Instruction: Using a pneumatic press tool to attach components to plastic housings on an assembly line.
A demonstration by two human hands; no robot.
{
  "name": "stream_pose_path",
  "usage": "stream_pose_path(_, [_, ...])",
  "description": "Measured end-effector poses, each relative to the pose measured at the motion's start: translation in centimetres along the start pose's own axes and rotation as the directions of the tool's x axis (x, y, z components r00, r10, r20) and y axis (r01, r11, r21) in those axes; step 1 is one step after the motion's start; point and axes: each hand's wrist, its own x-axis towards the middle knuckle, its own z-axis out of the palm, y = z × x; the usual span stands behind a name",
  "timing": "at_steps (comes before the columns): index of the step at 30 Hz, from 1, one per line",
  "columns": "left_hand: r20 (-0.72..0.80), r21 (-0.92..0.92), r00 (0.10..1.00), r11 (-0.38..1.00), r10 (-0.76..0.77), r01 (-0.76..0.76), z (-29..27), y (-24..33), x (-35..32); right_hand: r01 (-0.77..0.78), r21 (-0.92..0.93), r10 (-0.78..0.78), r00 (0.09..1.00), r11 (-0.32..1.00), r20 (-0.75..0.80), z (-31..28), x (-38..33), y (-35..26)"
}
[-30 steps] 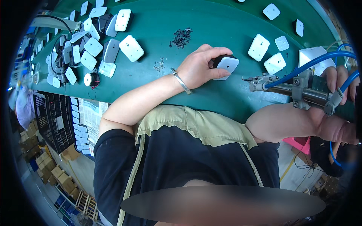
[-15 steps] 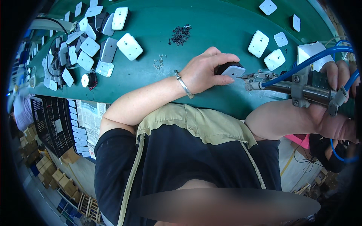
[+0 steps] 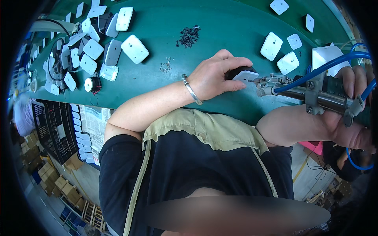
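Observation:
My left hand (image 3: pixel 218 76), with a metal bangle on the wrist, grips a small white and black plastic part (image 3: pixel 244 74) against the green table (image 3: pixel 220 23). My right hand (image 3: pixel 352 98) holds a metal pneumatic screwdriver (image 3: pixel 303 92) with blue air hoses. The tool lies nearly level, and its tip touches the right side of the part.
Several white plastic covers lie at the upper left (image 3: pixel 134 48) and upper right (image 3: pixel 271 46). A heap of dark screws (image 3: pixel 189 36) and a few loose screws (image 3: pixel 166 66) lie behind my left hand. A small wire spool (image 3: pixel 91 84) sits at the left. Black trays (image 3: pixel 59 129) hang below the table edge.
The part was tilted under my left hand's fingers, and the screwdriver's tip has closed in from the right until it meets the part.

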Motion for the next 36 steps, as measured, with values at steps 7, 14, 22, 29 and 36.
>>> stream_pose_path(7, [-0.005, -0.009, 1.0, 1.0, -0.019, 0.019, -0.2, 0.3, 0.0, -0.007, 0.001, 0.007, 1.0, 1.0, 0.006, 0.0, 0.1, 0.0])
stream_pose_path(14, [-0.035, 0.13, 0.999, 0.991, -0.028, 0.033, -0.7, -0.4, -0.2, -0.014, 0.009, 0.014, 1.0, 1.0, 0.013, -0.1, 0.2, -0.2])
stream_pose_path(22, [-0.096, 0.393, 0.992, 0.912, -0.086, 0.117, -1.6, -2.6, -0.1, -0.011, 0.042, 0.01, 1.0, 0.999, 0.025, 0.0, 0.4, -0.1])
stream_pose_path(29, [-0.231, 0.55, 0.966, 0.835, 0.12, 0.028, -1.7, 0.0, -0.5, 0.003, 0.051, -0.005, 1.0, 0.999, 0.029, 0.4, 0.4, -0.8])
stream_pose_path(36, [-0.07, 0.476, 0.898, 0.806, 0.434, -0.352, -0.2, 1.7, -1.0, 0.012, 0.072, -0.014, 0.999, 0.997, 0.038, 0.8, 0.4, -1.1])
